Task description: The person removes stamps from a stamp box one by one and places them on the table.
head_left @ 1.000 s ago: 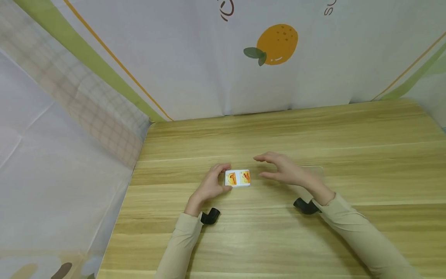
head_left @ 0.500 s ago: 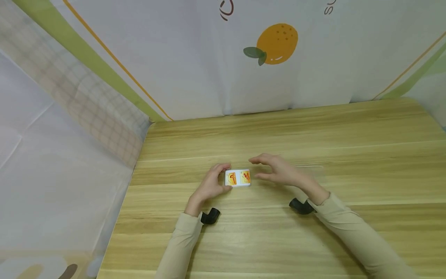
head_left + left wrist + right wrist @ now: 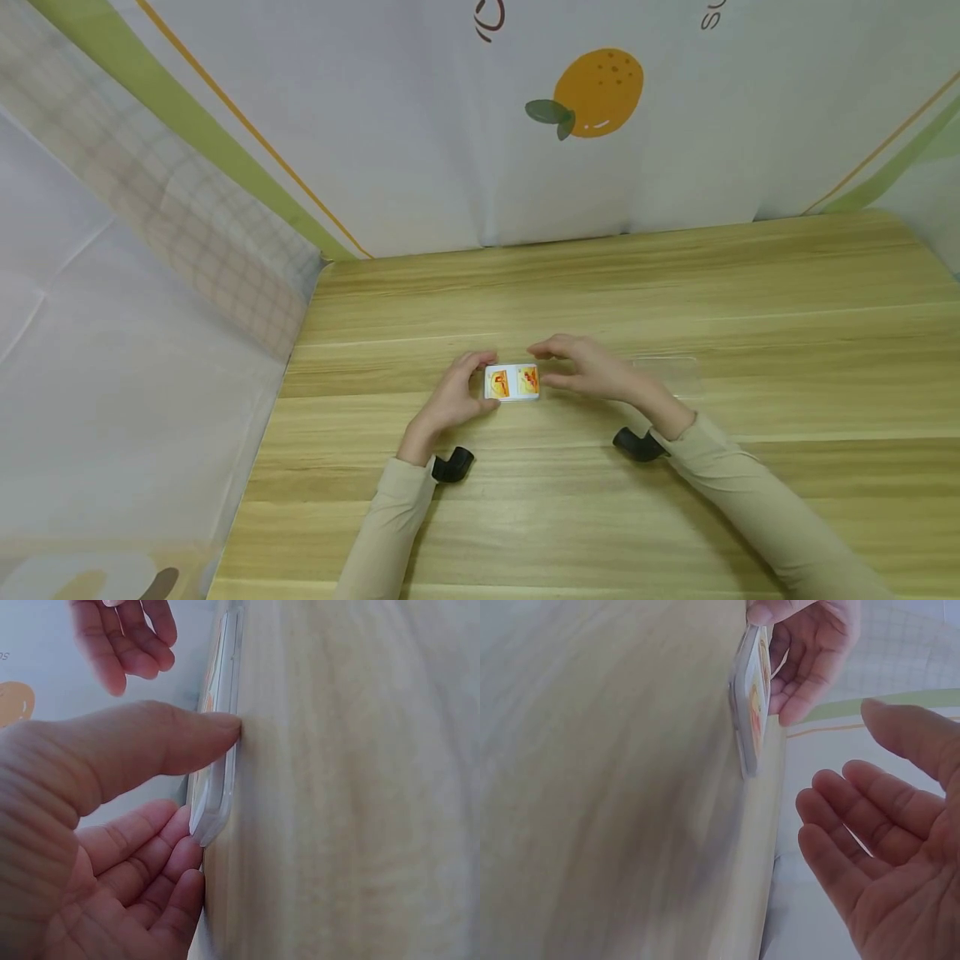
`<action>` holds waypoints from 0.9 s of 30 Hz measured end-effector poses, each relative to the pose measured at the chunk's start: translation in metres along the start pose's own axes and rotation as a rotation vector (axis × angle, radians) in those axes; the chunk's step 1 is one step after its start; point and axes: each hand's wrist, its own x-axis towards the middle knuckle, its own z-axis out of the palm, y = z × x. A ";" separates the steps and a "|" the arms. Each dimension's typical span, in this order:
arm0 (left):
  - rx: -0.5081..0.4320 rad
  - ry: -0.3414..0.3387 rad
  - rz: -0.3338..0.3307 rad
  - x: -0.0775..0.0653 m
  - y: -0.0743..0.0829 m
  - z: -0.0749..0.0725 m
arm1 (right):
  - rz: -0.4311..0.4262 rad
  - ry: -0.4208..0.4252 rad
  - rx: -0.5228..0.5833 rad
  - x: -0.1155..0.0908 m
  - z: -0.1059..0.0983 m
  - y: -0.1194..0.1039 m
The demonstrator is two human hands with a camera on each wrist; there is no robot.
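The left hand (image 3: 448, 398) pinches the printed case (image 3: 513, 382) by opposite edges, presumably steadying it on the bench (image 3: 540, 517) while leaving the end beyond its fingertips free. The right hand (image 3: 597, 371), spread, hovers beside that end; a transparent piece (image 3: 681, 375) lies by its wrist.

The thin white pack (image 3: 512, 382), clear-edged below, lies flat on the wooden table (image 3: 540, 517), two orange-yellow pictures (image 3: 528, 380) facing up.

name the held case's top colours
The held case is white with two yellow, orange and red pictures, clearest in the head view.
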 end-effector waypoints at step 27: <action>-0.011 0.010 0.008 0.000 -0.002 0.000 | 0.158 0.056 0.011 0.020 0.011 0.000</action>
